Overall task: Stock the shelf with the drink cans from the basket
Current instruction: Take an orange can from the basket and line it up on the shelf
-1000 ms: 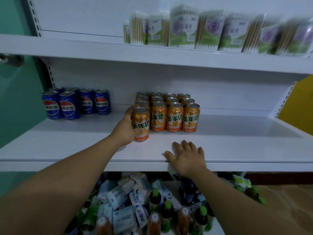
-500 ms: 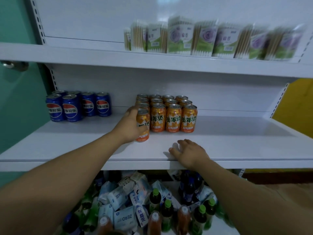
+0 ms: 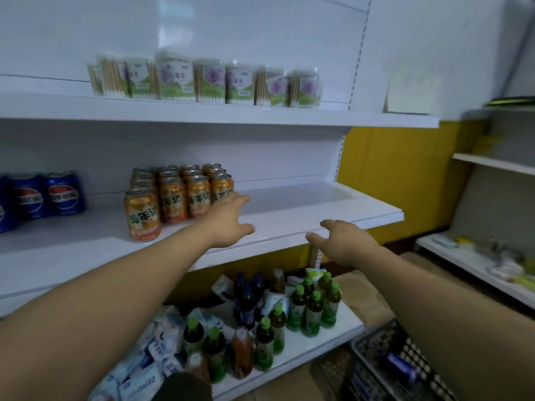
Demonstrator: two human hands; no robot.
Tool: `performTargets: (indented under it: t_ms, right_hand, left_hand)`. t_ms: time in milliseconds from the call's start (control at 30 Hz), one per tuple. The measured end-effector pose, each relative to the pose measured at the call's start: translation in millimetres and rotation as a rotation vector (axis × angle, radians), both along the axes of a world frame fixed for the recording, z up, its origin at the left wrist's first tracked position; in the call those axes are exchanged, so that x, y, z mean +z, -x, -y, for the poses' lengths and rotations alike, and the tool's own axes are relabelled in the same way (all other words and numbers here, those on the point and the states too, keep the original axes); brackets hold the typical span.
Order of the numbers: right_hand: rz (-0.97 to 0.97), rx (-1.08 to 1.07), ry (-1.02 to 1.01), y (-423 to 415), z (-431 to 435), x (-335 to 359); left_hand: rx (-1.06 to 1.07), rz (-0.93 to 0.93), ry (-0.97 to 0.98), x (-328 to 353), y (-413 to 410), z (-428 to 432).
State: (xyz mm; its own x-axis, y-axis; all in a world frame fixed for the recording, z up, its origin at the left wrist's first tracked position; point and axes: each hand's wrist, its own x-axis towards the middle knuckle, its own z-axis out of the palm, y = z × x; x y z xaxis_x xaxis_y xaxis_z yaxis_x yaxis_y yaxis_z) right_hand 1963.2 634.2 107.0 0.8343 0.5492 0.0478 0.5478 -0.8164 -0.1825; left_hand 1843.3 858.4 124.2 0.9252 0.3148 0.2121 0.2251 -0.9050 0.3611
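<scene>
Standing free right of the blue cans (image 3: 62,195), the orange can (image 3: 142,215) that the left hand (image 3: 228,224) had gripped a second before sat on the shelf (image 3: 304,204) at the front of the orange block (image 3: 185,192), so it looked stocked and a fresh one was probably due. The left hand had come off it and hung over the shelf by the block, fingers spread, holding nothing; the right hand (image 3: 344,241) had lifted from the shelf edge, fingers loosely apart, empty. The view had swung right to the basket (image 3: 373,342), where a blurred blue thing (image 3: 401,365), perhaps a can, lay.
</scene>
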Motion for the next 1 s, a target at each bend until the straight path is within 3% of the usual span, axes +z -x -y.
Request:
performTargets:
  t_ms: [300,533,733,1000]
  right_hand:
    - [-0.005,-0.409,-0.027,17.6,160.7,5.3]
    - [-0.080,-0.685,0.002,35.8,236.3,-27.0]
    - [-0.213,-0.846,0.033,18.8,275.4,-78.0]
    - [-0.422,-0.918,0.026,-33.3,321.2,-174.8]
  left_hand:
    - [-0.495,-0.194,-0.043,-42.4,-64.4,164.1]
    - [-0.787,-0.392,-0.074,-95.2,-92.1,241.7]
    - [-0.924,-0.582,-0.089,-158.3,-126.8,279.3]
    - [-0.945,-0.780,-0.058,-254.6,-188.6,308.3]
